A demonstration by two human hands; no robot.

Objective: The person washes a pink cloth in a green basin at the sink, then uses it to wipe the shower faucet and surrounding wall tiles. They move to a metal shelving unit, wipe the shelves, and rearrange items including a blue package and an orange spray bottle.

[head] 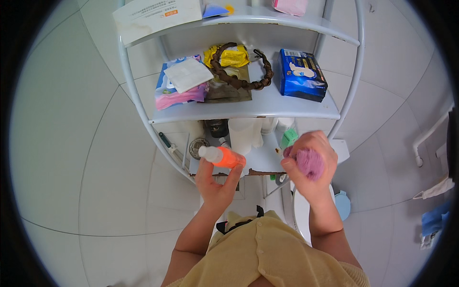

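My left hand (218, 186) holds a small orange bottle (229, 158) with a whitish cap, tilted on its side between thumb and fingers. Crumpled in my right hand (324, 172) is a pink-purple cloth (309, 163). Both hands are in front of the lower shelf (263, 159) of a white metal rack, whose front edge is rusty. Behind the bottle on that shelf stand a dark container (217, 128), a white container (241, 134) and a round patterned item (197, 147). A small green box (289, 138) sits near my right hand.
The middle shelf (215, 112) bears a blue box (303, 75), a yellow packet (229, 55), a brown twisted band (244, 84) and a white folded pad (189, 74). A white carton (157, 18) lies above. Below right are a toilet (302, 211) and a light blue object (342, 205).
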